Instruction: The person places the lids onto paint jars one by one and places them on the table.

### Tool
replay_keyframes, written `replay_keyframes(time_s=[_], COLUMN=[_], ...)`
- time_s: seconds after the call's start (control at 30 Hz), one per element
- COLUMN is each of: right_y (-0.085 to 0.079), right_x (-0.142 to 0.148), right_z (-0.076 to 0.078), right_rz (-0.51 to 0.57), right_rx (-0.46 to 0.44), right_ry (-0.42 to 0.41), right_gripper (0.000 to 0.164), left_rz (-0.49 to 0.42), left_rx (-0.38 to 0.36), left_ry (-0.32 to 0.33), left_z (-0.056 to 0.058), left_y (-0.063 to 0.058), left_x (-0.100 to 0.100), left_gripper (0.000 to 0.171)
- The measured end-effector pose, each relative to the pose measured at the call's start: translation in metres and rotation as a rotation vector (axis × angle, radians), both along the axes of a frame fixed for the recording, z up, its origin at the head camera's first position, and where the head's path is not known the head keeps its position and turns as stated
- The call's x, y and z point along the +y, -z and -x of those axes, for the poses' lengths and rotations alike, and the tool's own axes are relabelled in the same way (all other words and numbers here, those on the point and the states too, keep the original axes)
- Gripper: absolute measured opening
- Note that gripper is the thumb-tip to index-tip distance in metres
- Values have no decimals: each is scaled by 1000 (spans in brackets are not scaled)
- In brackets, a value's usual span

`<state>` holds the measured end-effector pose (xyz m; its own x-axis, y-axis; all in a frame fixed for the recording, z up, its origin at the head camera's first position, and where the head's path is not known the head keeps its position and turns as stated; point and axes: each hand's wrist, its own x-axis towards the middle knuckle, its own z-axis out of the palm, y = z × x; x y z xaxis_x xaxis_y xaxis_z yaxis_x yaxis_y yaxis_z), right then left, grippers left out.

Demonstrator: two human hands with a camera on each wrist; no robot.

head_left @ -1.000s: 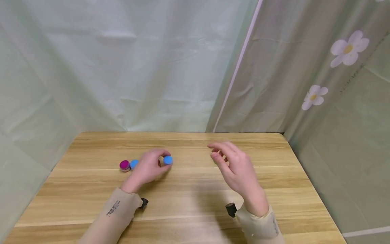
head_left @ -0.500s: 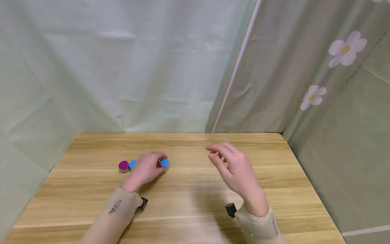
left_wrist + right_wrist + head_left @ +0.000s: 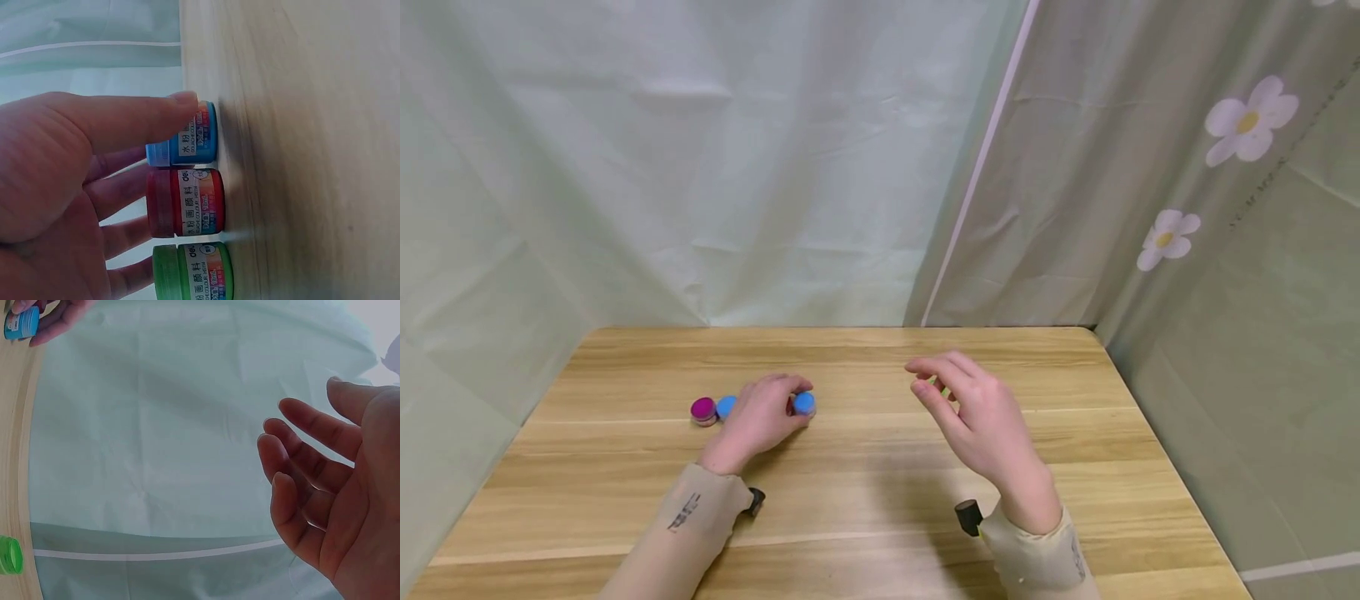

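My left hand [image 3: 763, 414] pinches a small blue gouache paint jar [image 3: 203, 132] between thumb and fingers; the jar stands upright at the table surface. Right beside it is a red paint jar [image 3: 199, 203], then a green paint jar [image 3: 203, 272], in a row. In the head view my left hand largely hides these two, while another blue-lidded jar [image 3: 726, 407] and a purple-lidded jar [image 3: 703, 411] show at the row's left end. My right hand [image 3: 988, 412] hovers over the table with loosely bent fingers, holding nothing. Beyond it a bright green jar [image 3: 9, 555] is partly visible.
The wooden table [image 3: 865, 500] has its back edge against a pale curtain [image 3: 775, 167]. Flower-printed curtain [image 3: 1168, 240] hangs along the right side. Black wrist devices [image 3: 968, 517] stick out from both sleeves.
My left hand has moved the blue paint jar down and slightly left, from a raised position to the table beside the red jar. The right hand has hardly moved.
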<state>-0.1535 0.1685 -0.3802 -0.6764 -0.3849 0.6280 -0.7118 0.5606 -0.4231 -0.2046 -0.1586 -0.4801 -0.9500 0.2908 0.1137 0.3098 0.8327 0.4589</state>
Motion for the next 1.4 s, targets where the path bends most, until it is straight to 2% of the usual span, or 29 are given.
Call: replay_keyframes(time_s=[0.13,0.23,0.33,0.5,0.67,0.77,0.87,1.03,1.17,1.4], right_y=[-1,-1,3,17,33,42,48,53,58,65], right_x=[1,4,10,28,55,72,87,101,107,117], right_z=[1,3,8,21,41,53,60,63,60,52], right_rz=[-6,-21,-49,-120,-209,-261,-296,-305,-297,-296], right_rx=[-4,-33,-91,-229,-342,-388,-434,-488,-498,-541], right_ry=[2,6,28,108,205,264,301,332,332,364], right_gripper=[22,22,23,26,27,28,29,29,29,30], left_rz=[-9,-49,-149,-315,-362,-356,-326,-280,-296,-329], left_rx=[31,57,53,-10,-128,-222,-281,-298,-301,-327], left_ry=[8,27,41,67,125,156,174,182,161,126], left_z=[-3,-7,-11,-14,1,14,27,42,47,50], left_y=[-3,-8,-14,-22,-18,-11,-2,13,21,23], left_x=[3,9,19,43,78,100,119,143,157,172], left_gripper=[55,62,61,56,52,52,53,54,57,61])
